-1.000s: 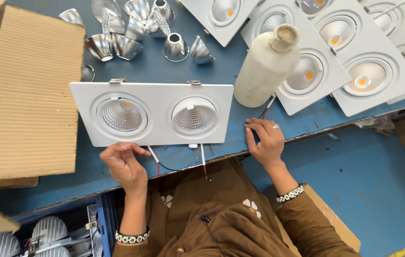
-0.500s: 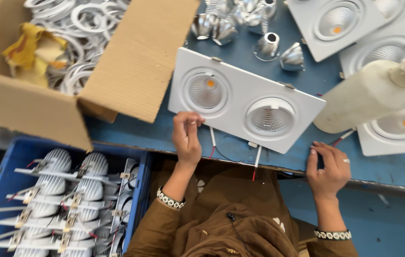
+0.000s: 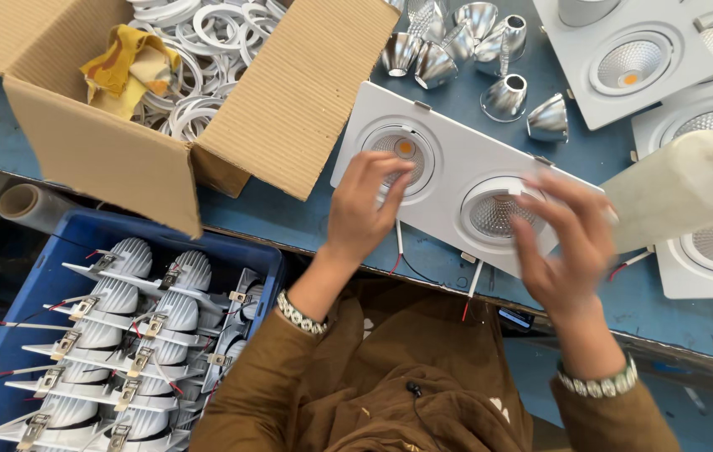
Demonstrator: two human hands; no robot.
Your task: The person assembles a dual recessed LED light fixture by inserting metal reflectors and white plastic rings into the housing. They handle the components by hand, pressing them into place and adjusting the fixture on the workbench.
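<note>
A white double downlight fixture (image 3: 448, 155) lies slanted on the blue table (image 3: 306, 222), with red and white wires hanging over the near edge. My left hand (image 3: 363, 209) rests its fingertips on the fixture's left lamp ring. Blurred with motion, my right hand (image 3: 561, 247) hovers over the right lamp and the fixture's near corner. Whether it grips the fixture I cannot tell. Both wrists wear beaded bracelets.
An open cardboard box (image 3: 164, 109) of white rings and a yellow cloth sits at left. Several silver reflector cones (image 3: 465, 50) lie behind the fixture. More white fixtures (image 3: 624, 63) and a whitish bottle (image 3: 683, 184) are at right. A blue crate (image 3: 5, 335) of finned lamp bodies stands below the table.
Both hands moved up from the table edge onto the double fixture, left onto the left lamp, right over the right lamp. The view shifted left and closer.
</note>
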